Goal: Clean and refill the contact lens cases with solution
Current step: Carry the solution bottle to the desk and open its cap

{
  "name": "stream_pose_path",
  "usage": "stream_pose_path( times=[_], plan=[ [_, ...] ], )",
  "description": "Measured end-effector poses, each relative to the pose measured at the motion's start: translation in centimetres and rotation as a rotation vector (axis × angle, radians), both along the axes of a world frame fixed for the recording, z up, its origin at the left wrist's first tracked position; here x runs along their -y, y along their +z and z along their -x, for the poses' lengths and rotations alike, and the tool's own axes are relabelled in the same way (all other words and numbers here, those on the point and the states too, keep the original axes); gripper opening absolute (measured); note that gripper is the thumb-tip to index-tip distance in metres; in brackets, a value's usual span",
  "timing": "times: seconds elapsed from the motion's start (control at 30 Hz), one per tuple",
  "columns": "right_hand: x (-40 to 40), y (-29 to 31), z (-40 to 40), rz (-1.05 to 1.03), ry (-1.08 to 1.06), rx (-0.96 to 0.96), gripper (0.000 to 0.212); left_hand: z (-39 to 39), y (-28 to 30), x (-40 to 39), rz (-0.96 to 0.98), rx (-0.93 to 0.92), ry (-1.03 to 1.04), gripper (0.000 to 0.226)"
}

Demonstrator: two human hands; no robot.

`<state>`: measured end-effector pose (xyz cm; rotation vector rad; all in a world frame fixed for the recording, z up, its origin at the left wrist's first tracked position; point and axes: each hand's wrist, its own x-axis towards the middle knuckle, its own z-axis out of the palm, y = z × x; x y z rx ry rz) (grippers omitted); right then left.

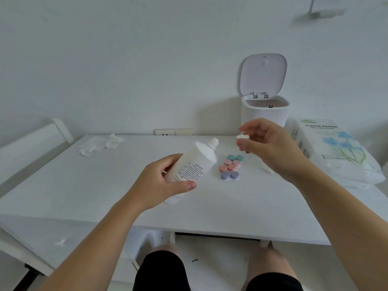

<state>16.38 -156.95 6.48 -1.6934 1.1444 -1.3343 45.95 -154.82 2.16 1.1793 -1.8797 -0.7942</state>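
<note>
Head view: left hand point(159, 181) wraps solution bottle point(193, 166), nozzle angled up-right; right hand point(270, 148) pinches cap point(242, 137) just beyond nozzle; lens cases point(231, 166) lie below, between both grips.

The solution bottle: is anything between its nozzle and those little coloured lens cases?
Nothing visible. The solution bottle has its cap off, and bare table separates it from the lens cases, whose lids look closed.

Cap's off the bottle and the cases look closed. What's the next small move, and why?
Probably set the cap down from the right hand. The left hand holds the open bottle, and the lens cases on the table all appear lidded, so a free hand is needed.
</note>
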Motion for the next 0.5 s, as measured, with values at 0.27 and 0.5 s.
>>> stream_pose_path(
  times=[0.27, 0.5],
  plan=[
    [7.8, -3.2, -0.2, -0.020, -0.221, -0.328, 0.019, -0.8, -1.6, 6.5, -0.047, -0.331, 0.202, 0.059],
    [14.0, -6.7, -2.8, -0.081, -0.260, -0.508, 0.014, -0.9, -3.8, 10.8, -0.033, -0.433, 0.355, 0.059]
  ],
)
